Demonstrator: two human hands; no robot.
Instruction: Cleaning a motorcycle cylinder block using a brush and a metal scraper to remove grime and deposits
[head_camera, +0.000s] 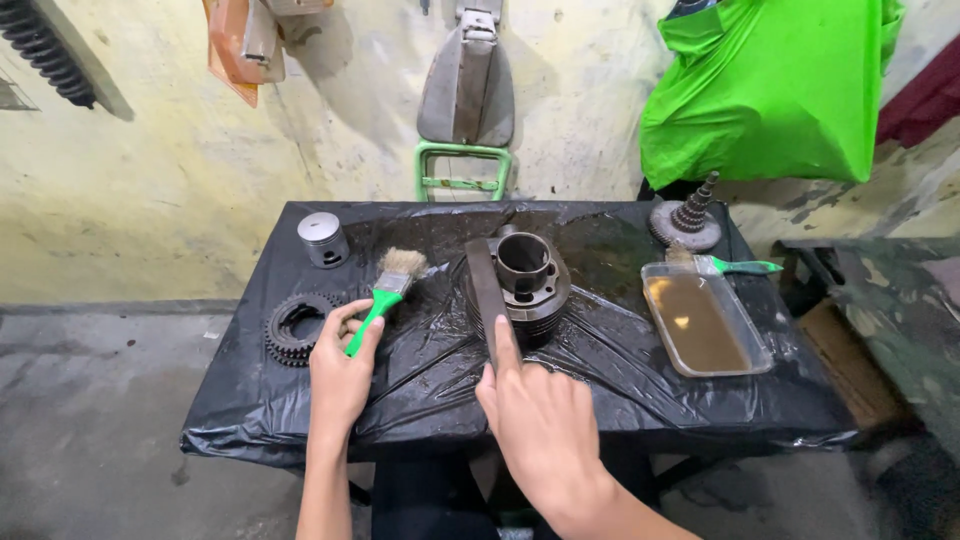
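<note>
Bare forearms, ungloved hands (340, 375), no sleeves

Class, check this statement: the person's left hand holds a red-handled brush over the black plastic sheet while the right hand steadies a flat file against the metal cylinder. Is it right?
Not quite. The head view shows the brush in the left hand has a green handle, not red. The rest holds: the right hand steadies the flat file against the metal cylinder on the black plastic sheet.
</note>
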